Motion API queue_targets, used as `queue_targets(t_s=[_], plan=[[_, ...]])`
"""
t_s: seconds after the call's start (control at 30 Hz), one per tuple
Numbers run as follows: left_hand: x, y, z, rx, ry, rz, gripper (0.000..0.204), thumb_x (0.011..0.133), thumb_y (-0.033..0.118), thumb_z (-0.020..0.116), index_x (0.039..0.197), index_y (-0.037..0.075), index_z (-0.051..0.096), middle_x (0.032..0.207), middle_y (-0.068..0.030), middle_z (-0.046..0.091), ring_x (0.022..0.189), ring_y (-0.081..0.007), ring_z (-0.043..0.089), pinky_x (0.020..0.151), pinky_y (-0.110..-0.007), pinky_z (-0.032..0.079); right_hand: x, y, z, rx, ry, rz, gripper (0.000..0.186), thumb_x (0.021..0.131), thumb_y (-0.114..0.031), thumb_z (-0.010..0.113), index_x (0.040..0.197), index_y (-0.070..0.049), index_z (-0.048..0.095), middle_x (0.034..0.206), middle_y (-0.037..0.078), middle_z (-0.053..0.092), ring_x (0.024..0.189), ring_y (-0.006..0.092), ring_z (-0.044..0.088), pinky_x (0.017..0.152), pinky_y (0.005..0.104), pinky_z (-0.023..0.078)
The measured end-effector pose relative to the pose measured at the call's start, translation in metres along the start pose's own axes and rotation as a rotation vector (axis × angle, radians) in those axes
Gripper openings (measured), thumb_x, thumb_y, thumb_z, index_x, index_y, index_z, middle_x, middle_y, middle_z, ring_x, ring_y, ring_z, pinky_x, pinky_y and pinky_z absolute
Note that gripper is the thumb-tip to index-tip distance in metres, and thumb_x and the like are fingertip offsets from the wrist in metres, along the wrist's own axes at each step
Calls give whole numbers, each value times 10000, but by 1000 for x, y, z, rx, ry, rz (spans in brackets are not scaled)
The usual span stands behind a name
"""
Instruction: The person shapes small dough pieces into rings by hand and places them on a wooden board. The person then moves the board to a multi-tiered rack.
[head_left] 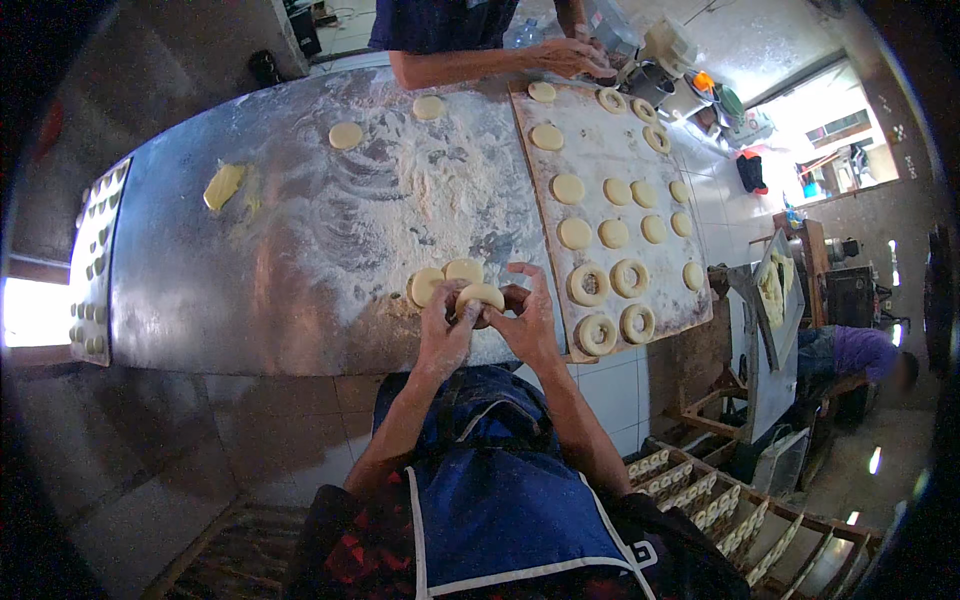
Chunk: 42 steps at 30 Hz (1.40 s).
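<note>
Between my two hands, above the near edge of the metal table [190, 290], is a pale, curved piece of dough [484, 294]. My left hand [447, 325] is closed on its left side, thumb pressed against it. At the right side my right hand [527, 325] grips it between thumb and fingers, with one finger sticking out. Whether a hole goes through the dough is hidden by the fingers. Just beyond the left fingers, two dough rounds [464, 270] lie side by side on the flour [440, 185].
A floured board [590, 150] at the right carries several dough rounds and rings. A yellow soft lump [224, 186] and two more rounds [346, 135] lie farther off. Across the table are another person's forearms [480, 68]. Racks of dough rings [715, 505] stand lower right; a filled tray [95, 260] is far left.
</note>
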<state>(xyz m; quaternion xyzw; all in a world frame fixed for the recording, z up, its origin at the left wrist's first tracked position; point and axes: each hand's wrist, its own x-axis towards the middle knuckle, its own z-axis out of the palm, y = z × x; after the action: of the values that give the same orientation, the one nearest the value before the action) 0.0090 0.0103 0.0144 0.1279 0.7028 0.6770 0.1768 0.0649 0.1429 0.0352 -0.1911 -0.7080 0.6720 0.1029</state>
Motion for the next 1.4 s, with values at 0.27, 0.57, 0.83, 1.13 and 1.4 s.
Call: queue_targets(t_s=[0.27,0.57,0.83,1.13,1.4], plan=[[-3,-2,-4,-930,-102,-357,461,909,42,583,1305,97,354,1134,-97,531,1033,-187,555,844,-327,496,3,-32,-18,299,-426,196,526,759,-5,646,1244,-88,459,987,88,609,857,153,612,691,278,514],[10,-4,21,-941,-109,-205,407,775,-58,551,1126,121,448,1059,-64,511,951,-196,575,725,-295,518,27,3,-30,-376,11,305,494,957,-471,436,1064,-14,591,974,107,605,800,177,617,627,253,487],[27,-11,87,-17,125,281,231,959,269,423,868,60,461,689,-74,479,653,-189,532,554,-384,410,14,5,-60,-283,6,143,543,975,-467,383,944,24,613,795,125,601,698,157,572,573,274,467],[27,-24,139,-9,56,0,432,974,412,403,837,17,510,707,-87,508,628,-198,506,593,-381,429,2,22,-108,73,-63,309,508,998,-402,358,1074,55,565,971,122,589,884,222,561,805,326,472],[16,-36,173,382,167,323,317,984,274,398,951,8,568,873,-133,564,853,-230,540,648,-369,446,-5,49,-142,-423,3,-172,293,887,-169,469,1104,7,558,966,180,596,908,303,533,803,453,412]])
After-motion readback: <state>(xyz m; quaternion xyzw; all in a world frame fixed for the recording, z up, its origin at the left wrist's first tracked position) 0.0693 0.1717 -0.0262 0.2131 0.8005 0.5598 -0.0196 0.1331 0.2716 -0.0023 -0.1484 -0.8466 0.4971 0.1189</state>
